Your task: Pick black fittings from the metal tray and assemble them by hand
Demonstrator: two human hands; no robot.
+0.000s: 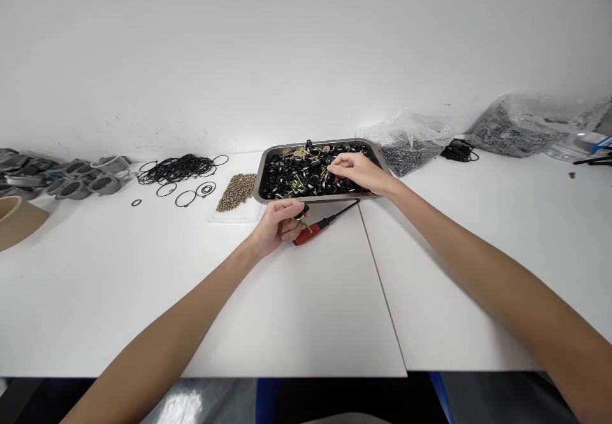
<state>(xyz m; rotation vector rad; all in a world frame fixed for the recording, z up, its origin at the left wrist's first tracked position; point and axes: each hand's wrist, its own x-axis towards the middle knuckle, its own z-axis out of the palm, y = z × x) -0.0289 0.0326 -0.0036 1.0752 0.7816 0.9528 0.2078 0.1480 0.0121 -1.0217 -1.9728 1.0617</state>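
A metal tray full of small black and brass parts stands at the back of the white table. My right hand reaches into the tray, its fingers pinched together among the parts. In front of the tray my left hand rests on the table, its fingers closed round a small black and brass part. A screwdriver with a red and black handle lies right beside my left hand, its tip pointing toward the tray's right corner.
Left of the tray lie a heap of small brass pieces, black rubber O-rings and grey plastic fittings. Clear bags of dark parts and a coil of black cable sit to the right. A wall rises behind.
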